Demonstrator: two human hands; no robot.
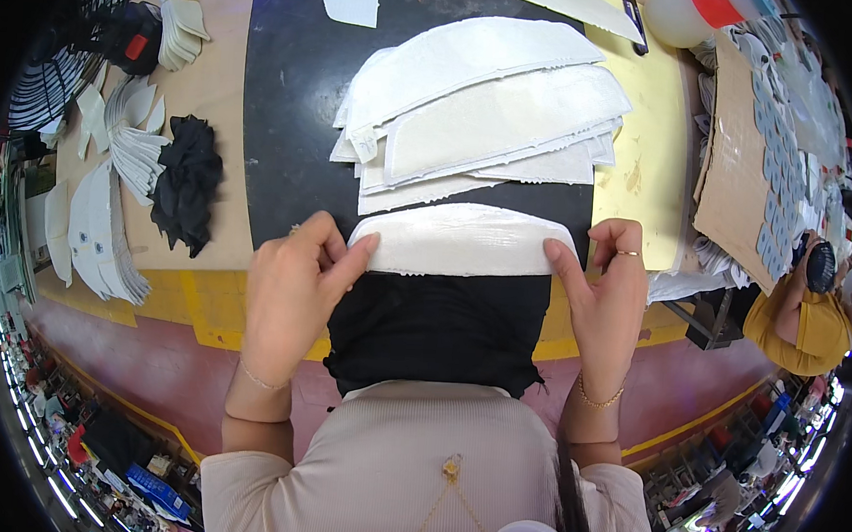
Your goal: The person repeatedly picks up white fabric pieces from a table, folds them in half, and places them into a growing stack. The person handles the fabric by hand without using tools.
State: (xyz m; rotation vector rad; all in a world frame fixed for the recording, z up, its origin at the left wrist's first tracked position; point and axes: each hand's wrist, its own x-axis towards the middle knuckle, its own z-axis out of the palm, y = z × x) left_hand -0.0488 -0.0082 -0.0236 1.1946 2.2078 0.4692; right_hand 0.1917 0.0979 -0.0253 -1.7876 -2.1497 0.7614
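with the black mat [295,95] as our landmark, we have the curved white piece [464,241] lying along its near edge, longer side across. our left hand [300,279] is at the piece's left end: the thumb rests on top, the index finger bends close beside it, and the others curl in. our right hand [606,295] is at the right end, thumb on the surface, index finger bent up and away from it. we cannot tell whether either hand pinches the piece from beneath.

on the middle of the mat, just beyond our piece, we see an uneven pile of white pieces [511,116], overlapping one another. left of the mat we have a crumpled black cloth [187,186]; right of it, a yellow sheet [645,133] and, farther out, a cardboard sheet [734,176].
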